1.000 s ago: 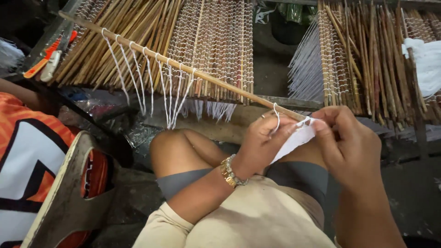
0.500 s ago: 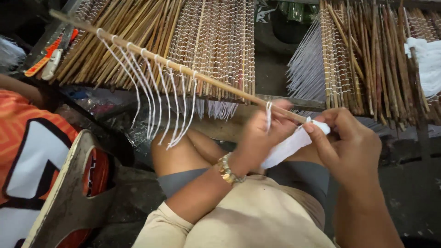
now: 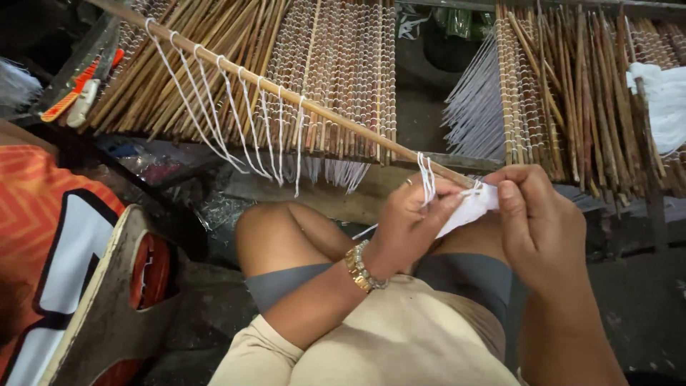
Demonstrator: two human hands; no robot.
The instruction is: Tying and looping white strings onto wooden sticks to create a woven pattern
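Observation:
A long thin bamboo stick [image 3: 314, 107] runs from the upper left down to my hands, with several white string loops [image 3: 236, 121] hanging from it. My left hand [image 3: 411, 221], a gold bracelet on its wrist, grips the stick's near end, where a fresh white loop [image 3: 426, 175] sits. My right hand [image 3: 539, 221] pinches a bundle of white strings [image 3: 468, 207] against the stick's tip. Both hands are above my bent knees.
Stacks of string-bound bamboo sticks [image 3: 336, 64] lie ahead, more at the right [image 3: 572, 93] with a white cloth [image 3: 661, 100]. An orange and white cutter [image 3: 71, 93] lies at the upper left. A person in an orange shirt [image 3: 43, 236] sits at the left beside a worn board [image 3: 107, 300].
The stick's far end has swung upward and the hanging loops have swayed. My hands pulled closer together, and a new loop stands on the stick by my left thumb.

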